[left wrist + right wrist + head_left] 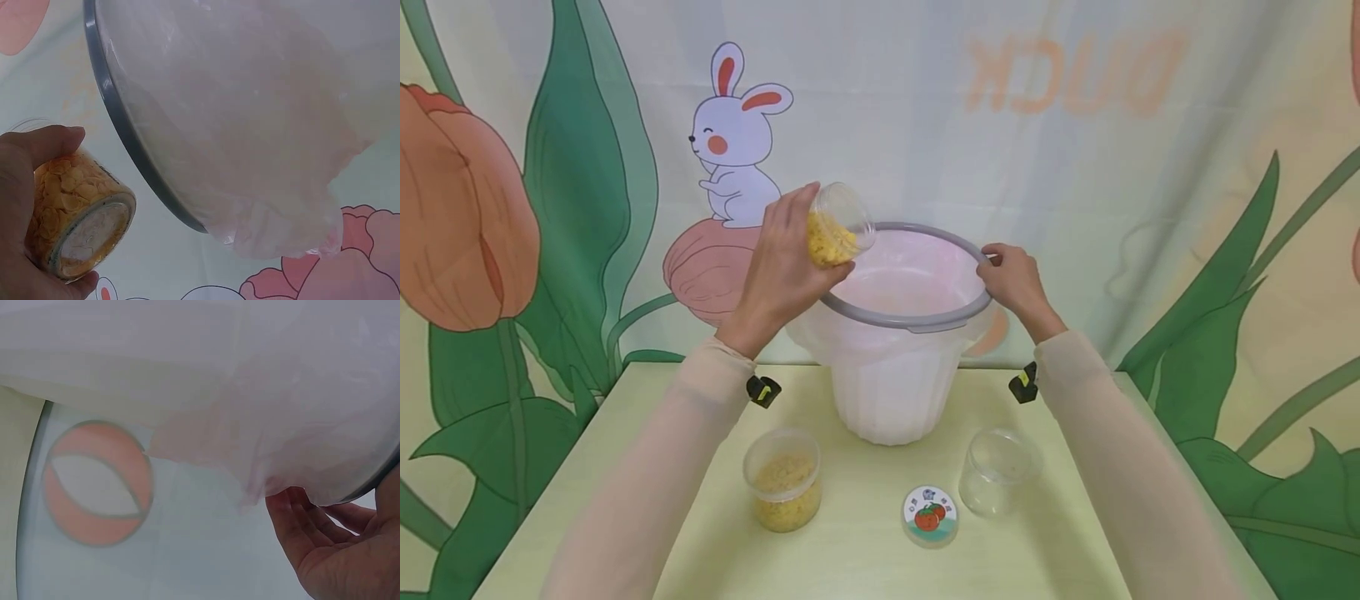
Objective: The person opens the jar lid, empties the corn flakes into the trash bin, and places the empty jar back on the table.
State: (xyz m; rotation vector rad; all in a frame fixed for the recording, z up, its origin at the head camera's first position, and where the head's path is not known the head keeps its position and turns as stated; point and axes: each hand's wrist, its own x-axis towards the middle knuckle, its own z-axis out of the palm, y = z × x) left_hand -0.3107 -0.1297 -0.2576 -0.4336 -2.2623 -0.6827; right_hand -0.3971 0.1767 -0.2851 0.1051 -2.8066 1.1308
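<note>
Left hand grip clamped on jar of yellow flakes, tilted over the bin's grey rim (mouth toward the liner). Right hand fingers curled on the rim's far side. White bin stands on table.

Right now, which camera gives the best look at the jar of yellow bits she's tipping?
The left wrist view: the tilted jar fills the corner, its base and flakes sharp in the left hand. The head view shows it small over the bin's grey rim. The right wrist view misses it.
</note>
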